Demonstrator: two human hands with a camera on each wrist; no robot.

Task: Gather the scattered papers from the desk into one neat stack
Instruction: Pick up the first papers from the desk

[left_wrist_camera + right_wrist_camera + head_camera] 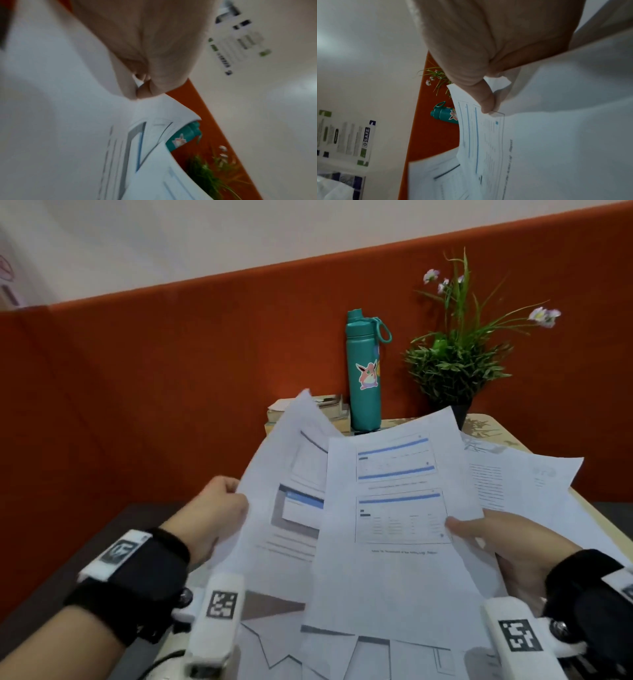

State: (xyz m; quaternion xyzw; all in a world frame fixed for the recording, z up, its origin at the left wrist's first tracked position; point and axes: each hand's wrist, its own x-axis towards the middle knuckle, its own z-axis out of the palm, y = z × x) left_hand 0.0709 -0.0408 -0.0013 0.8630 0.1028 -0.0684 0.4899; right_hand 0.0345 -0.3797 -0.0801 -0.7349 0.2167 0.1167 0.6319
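**A:** So where are the papers [394,508] at right now?

**B:** Mostly up in the air, fanned out in front of the teal bottle [364,371]. The left hand [212,515] is curled around the left edge of a sheet with a blue-and-grey screenshot on it. In the left wrist view the fingers are closed right on the paper's edge, with a little corner poking out between them.

**A:** And the other hand?

**B:** The right hand [507,546] pinches the sheet with the two blue-barred tables, thumb [457,523] on top near its right edge. The right wrist view shows the thumb pressed down on the print, with paper running under the palm too. That sheet overlaps the left-hand one and sits nearer the camera.

**A:** Anything still down on the desk [493,433]?

**B:** Yeah, a text page [534,481] lies to the right of the bottle and lower, partly behind the held sheets, and more pages with grey line drawings [308,652] show along the bottom, below the held ones. Can't tell if those are flat on the desk or held.

**A:** What else is around?

**B:** A potted plant [455,368] just right of the bottle, some books [325,409] just left of its base, and an orange divider [171,371] behind it.
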